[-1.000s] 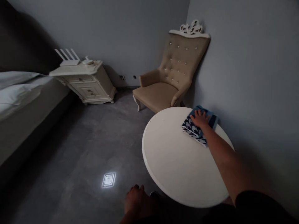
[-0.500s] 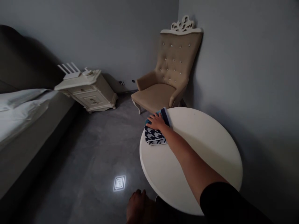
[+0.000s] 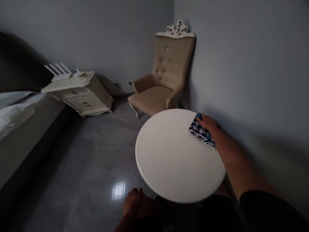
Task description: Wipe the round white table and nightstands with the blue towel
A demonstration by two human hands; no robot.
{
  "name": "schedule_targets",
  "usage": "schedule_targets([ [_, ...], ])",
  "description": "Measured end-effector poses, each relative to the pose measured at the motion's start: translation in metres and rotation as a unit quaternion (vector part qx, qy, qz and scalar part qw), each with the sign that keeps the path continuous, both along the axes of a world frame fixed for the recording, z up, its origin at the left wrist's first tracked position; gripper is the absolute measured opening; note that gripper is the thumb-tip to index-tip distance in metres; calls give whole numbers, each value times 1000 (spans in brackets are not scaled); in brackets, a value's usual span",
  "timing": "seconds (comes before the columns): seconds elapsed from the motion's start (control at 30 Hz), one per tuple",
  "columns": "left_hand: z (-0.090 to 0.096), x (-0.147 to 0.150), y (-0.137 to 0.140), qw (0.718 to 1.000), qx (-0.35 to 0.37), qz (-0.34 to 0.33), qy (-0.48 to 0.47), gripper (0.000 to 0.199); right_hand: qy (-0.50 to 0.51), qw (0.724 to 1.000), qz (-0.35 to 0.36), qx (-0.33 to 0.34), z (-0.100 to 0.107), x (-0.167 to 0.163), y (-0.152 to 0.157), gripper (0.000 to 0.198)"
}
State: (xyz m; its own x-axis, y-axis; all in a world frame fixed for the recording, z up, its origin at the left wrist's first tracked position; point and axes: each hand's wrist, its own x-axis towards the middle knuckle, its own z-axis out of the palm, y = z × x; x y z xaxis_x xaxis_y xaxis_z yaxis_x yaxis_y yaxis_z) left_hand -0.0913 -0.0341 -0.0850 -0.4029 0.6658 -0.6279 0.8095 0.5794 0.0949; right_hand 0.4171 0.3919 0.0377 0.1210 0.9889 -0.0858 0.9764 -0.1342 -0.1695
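My right hand (image 3: 208, 122) presses a folded towel (image 3: 201, 130) onto the tabletop near the far right rim, its fingers bent over the upper part. The towel has a dark blue and white houndstooth pattern with a teal part, and its lower fold shows a pale edge. Under it is a round white table (image 3: 173, 154). Low in the view, left of the table's near rim, my left hand (image 3: 131, 201) is in shadow with its fingers curled in. It rests against what looks like my knee, and I make out no object in it.
A tan tufted armchair (image 3: 154, 98) stands behind the table. A grey wall (image 3: 246, 80) runs close along the right. Farther left are a white nightstand (image 3: 84, 98) bearing a router (image 3: 61, 76), and a bed (image 3: 36, 119). A lit square pattern (image 3: 118, 190) shows on the floor.
My right hand has carried the towel across the tabletop from the left rim to the far right. The view has shifted slightly, and my left hand stays low beside the table.
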Motion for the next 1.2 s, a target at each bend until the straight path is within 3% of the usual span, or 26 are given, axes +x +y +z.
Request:
schedule_targets([
  [0.13, -4, 5, 0, 1000, -13, 12, -23, 63, 18, 1000, -20, -1, -8, 49, -69, 90],
  [0.3, -10, 14, -4, 999, 4, -6, -31, 68, 23, 995, -98, -2, -13, 52, -167, 97],
  [0.57, -4, 24, -17, 999, 22, -1, -41, 67, -59, 992, -105, 47, -18, -25, -326, 88],
  [0.67, -6, 23, -22, 998, 30, 12, -44, 65, -67, 995, -53, 50, -23, -62, -379, 86],
  [0.77, -7, 21, -27, 998, 40, 23, -52, 66, -75, 996, 48, 20, -30, -100, -420, 87],
  [0.87, -9, 19, -30, 997, 47, 32, -56, 65, -76, 979, 190, -11, -34, -137, -441, 101],
  [0.97, -12, 16, -31, 996, 49, 38, -57, 61, -63, 948, 311, 5, -33, -176, -441, 106],
  [1.2, -23, 10, -33, 997, 45, 51, -46, 60, -18, 920, 391, 10, -18, -282, -387, 97],
])
